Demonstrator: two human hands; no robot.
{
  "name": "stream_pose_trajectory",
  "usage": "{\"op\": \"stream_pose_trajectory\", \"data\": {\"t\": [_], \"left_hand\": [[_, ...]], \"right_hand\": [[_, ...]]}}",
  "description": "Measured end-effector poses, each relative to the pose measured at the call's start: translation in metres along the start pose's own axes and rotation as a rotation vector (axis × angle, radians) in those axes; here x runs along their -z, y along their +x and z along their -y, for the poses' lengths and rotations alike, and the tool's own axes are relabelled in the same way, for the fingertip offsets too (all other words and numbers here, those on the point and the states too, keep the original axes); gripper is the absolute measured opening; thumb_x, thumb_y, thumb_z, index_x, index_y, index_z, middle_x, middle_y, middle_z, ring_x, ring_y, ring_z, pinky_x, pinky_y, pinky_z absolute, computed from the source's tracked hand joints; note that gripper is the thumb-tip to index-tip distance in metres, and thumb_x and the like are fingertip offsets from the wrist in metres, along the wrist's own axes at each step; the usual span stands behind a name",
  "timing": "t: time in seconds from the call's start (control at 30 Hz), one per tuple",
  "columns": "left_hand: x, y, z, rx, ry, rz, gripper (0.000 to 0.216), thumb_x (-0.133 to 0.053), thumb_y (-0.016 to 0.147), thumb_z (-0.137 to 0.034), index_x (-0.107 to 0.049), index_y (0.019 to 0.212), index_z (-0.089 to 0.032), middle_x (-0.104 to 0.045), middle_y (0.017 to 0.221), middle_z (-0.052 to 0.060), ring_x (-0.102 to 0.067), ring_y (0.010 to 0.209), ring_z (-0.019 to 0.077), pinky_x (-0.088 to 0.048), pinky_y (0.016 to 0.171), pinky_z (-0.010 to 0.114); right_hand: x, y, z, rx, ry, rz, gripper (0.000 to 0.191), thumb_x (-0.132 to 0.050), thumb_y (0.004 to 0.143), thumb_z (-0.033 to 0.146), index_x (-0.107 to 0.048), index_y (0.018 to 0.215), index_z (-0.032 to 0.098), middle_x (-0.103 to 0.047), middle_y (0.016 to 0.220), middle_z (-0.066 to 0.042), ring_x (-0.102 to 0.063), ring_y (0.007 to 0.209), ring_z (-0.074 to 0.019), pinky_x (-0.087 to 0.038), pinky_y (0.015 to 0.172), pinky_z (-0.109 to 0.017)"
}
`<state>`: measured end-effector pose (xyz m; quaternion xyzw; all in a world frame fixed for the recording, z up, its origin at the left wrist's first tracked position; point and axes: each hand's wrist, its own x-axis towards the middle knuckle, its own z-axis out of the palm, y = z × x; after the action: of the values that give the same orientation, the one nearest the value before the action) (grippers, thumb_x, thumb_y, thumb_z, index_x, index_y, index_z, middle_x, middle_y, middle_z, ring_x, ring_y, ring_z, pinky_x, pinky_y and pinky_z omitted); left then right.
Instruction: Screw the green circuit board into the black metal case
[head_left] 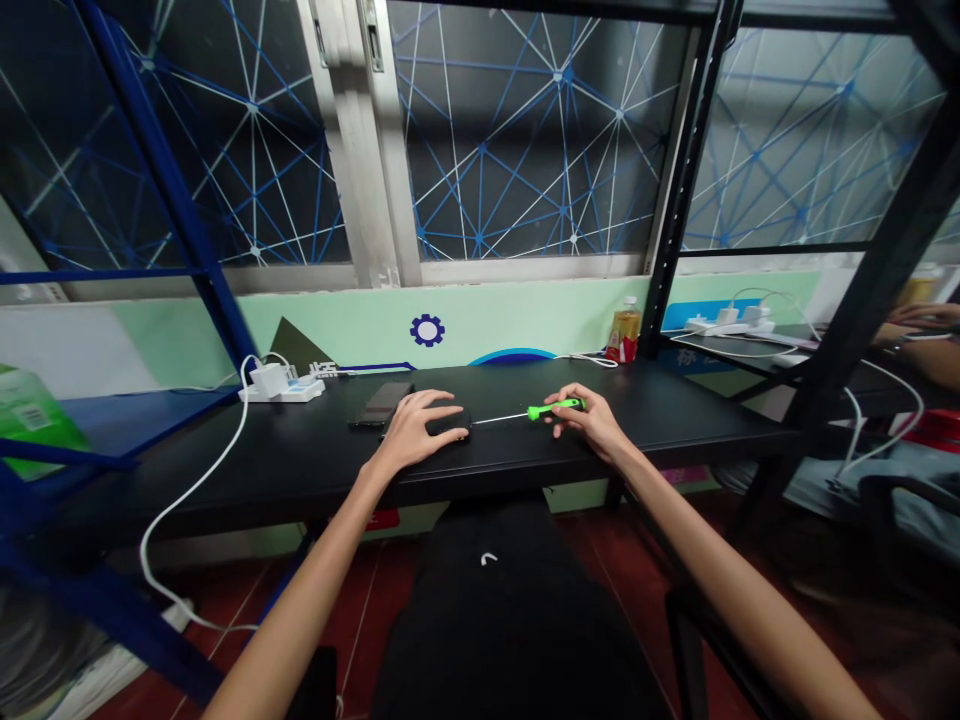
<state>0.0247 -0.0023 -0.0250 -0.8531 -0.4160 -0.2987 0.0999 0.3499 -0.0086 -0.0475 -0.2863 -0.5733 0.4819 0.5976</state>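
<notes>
My left hand (418, 424) is curved over a small black object (459, 424) on the desk, fingers on its far side and thumb on its near side. Its kind is hard to make out, since the hand covers much of it. A green and black screwdriver (556, 409) is gripped in my right hand (592, 418), its thin shaft pointing left. The tip ends at or very near the black object's right side; contact is unclear. Just left of my left hand lies a dark flat device like a phone (384, 402).
The black desk (300, 465) runs along a wall below windows. A white power strip (281, 388) with a hanging cable stands at the left. A drink bottle (625, 330) and a white cable (592, 359) are at the back right. Another person's arm (922, 335) shows far right.
</notes>
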Motion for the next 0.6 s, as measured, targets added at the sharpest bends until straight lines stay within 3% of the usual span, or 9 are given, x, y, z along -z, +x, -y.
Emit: {"op": "stream_pose_trajectory", "data": {"t": [0.13,0.37,0.6], "left_hand": [[-0.007,0.004,-0.017,-0.074,-0.055,-0.155,0.027,-0.071,0.086,-0.047,-0.077,0.103,-0.028,-0.072,0.116,0.005,-0.060,0.114,0.0270,-0.038,0.104,0.049],[-0.016,0.006,-0.022,-0.110,-0.067,-0.200,0.015,-0.069,0.089,-0.036,-0.079,0.090,-0.025,-0.075,0.101,0.005,-0.066,0.102,0.0250,-0.042,0.096,0.045],[-0.013,0.010,-0.022,-0.124,-0.092,-0.184,0.020,-0.060,0.093,-0.027,-0.078,0.085,-0.024,-0.075,0.098,0.006,-0.065,0.099,0.0239,-0.039,0.097,0.045]], "right_hand": [[0.001,0.001,0.000,-0.006,0.044,-0.008,0.039,-0.088,0.064,0.034,-0.056,0.080,0.019,-0.070,0.098,-0.006,-0.070,0.073,-0.0194,-0.059,0.055,-0.030],[0.001,0.001,0.001,-0.007,0.076,-0.005,0.037,-0.088,0.064,0.031,-0.056,0.080,0.019,-0.070,0.095,-0.005,-0.071,0.072,-0.0187,-0.058,0.053,-0.028],[0.004,0.003,0.000,-0.004,0.110,-0.032,0.037,-0.087,0.064,0.030,-0.056,0.081,0.019,-0.070,0.096,-0.004,-0.072,0.073,-0.0191,-0.059,0.054,-0.028]]}}
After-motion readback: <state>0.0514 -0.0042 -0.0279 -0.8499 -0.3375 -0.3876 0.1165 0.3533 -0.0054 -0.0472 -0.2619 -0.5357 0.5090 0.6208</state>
